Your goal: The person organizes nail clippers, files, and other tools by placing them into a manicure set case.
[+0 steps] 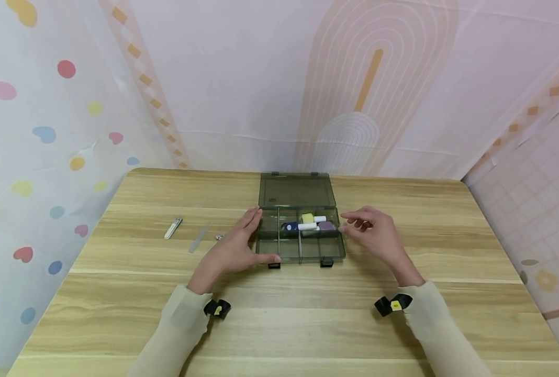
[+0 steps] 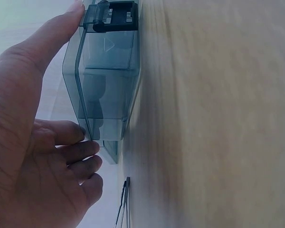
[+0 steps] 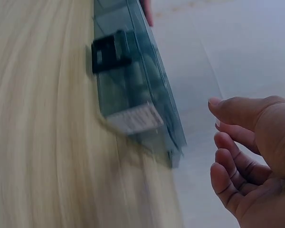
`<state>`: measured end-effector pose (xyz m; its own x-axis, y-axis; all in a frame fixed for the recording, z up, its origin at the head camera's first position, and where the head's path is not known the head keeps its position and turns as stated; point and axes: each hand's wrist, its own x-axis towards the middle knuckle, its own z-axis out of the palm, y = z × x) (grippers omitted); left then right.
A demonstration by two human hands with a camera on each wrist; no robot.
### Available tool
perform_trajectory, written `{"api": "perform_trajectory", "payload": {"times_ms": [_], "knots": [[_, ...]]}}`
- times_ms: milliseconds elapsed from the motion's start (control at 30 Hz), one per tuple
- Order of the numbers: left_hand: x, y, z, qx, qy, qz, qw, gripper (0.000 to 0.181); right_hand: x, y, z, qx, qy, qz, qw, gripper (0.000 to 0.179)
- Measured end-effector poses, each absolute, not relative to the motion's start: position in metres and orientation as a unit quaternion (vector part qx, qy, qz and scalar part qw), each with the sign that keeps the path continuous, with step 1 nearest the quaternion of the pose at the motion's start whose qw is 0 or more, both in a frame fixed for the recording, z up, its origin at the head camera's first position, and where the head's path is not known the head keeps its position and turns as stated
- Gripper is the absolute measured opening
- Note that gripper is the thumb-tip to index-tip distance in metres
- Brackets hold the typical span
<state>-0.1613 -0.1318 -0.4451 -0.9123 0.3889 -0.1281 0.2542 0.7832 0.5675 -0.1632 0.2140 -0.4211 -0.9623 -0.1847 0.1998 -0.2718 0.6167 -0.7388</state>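
Triangle mark (image 2: pixel 108 44) on box (image 2: pixel 97 78); label (image 3: pixel 135 118) illegible

Smoky grey-green, see-through plastic on the box (image 1: pixel 310 251), and look at that yellow bottle (image 1: pixel 307 218), purple bottle (image 1: pixel 327 226) and dark blue bottle (image 1: pixel 288 227) among white caps (image 1: pixel 308 226)! Streaky pale-brown grain stripes the table (image 1: pixel 308 335), beneath cream sleeves (image 1: pixel 173 330), while multicoloured dots and hearts pepper the white left wall (image 1: pixel 34 167).

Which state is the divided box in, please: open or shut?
The box is open: its lid lies folded back, leaving the bottles inside uncovered.
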Motion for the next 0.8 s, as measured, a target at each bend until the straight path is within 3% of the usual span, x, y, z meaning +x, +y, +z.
{"api": "perform_trajectory", "payload": {"times_ms": [800], "knots": [[-0.161, -0.131, -0.444, 0.166, 0.936, 0.286, 0.121, 0.130, -0.164, 0.147, -0.418, 0.235, -0.889, 0.392, 0.002, 0.027]]}}
